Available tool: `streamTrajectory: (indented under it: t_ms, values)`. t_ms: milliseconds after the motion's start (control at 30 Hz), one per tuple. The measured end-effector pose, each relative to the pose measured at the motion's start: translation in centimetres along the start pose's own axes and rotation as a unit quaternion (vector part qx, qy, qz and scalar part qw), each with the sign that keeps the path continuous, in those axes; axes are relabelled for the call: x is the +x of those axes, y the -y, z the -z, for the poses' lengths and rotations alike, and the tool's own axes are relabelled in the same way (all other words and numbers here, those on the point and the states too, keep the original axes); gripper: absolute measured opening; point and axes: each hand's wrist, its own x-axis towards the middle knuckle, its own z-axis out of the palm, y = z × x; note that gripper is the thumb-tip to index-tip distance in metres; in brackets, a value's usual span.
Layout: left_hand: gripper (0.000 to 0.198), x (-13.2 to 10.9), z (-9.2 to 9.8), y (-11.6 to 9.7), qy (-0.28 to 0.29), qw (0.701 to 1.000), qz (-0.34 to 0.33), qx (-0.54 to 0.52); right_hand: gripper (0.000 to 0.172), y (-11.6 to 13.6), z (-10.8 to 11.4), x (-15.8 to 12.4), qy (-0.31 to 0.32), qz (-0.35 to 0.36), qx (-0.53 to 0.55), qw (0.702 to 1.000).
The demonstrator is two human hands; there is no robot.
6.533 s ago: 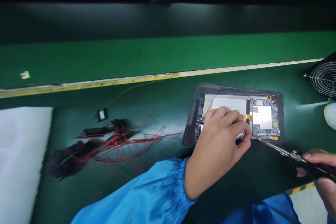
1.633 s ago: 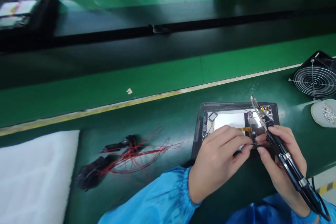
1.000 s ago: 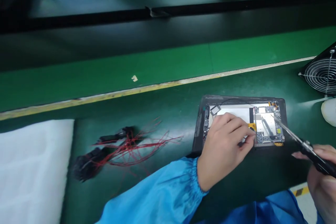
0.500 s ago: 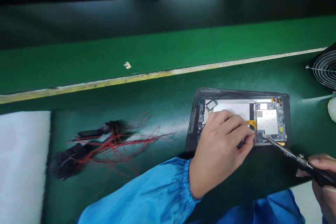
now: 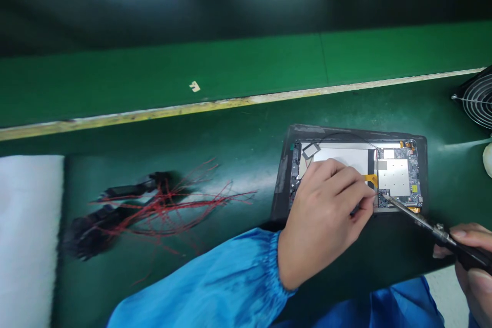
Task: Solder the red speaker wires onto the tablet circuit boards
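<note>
An opened tablet (image 5: 395, 177) lies on a dark pad (image 5: 330, 131), its circuit board showing at the right end. Over its lower middle rests my left hand (image 5: 326, 215), thumb and fingers pinched near the board's left edge; what they hold is too small to make out. My right hand (image 5: 474, 251), partly out of frame, grips the black handle of a soldering iron (image 5: 418, 219). The iron's tip touches or hovers just above the board's lower left corner. A yellow-orange flat cable (image 5: 371, 179) runs to the board.
Several black parts with thin red wires (image 5: 165, 205) lie left of the tablet. White foam sheet (image 5: 26, 241) covers the far left. A fan with a wire guard (image 5: 478, 97) stands at the right edge. Beyond a yellowed strip, a small cream scrap (image 5: 195, 86) lies on green surface.
The camera view has shifted slightly. Both hands and the soldering iron hold nearly the same position over the tablet.
</note>
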Motion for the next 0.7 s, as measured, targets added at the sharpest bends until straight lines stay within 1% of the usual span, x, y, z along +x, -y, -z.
streamTrajectory:
  t_ms: [167,367,433,567,700]
  values:
    - [0.021,0.13,0.07,-0.07,0.008,1.000,0.004,0.003,0.025,0.16,0.02,0.14,0.007,0.013,-0.012,1.000]
    - [0.022,0.17,0.13,-0.14,0.006,1.000,0.006,0.002,0.024,0.29,-0.02,0.48,0.021,0.021,-0.019,0.999]
    - [0.022,0.14,0.08,-0.15,0.004,1.000,0.005,0.001,0.025,0.41,-0.15,0.55,0.022,0.014,-0.014,1.000]
    - [0.021,0.15,0.00,-0.15,0.004,1.000,0.006,-0.003,0.030,0.33,-0.24,0.43,-0.012,-0.018,0.024,0.999]
    - [0.020,0.12,0.04,-0.11,0.002,1.000,0.004,-0.004,0.032,0.14,-0.12,0.55,-0.024,0.001,0.021,0.999]
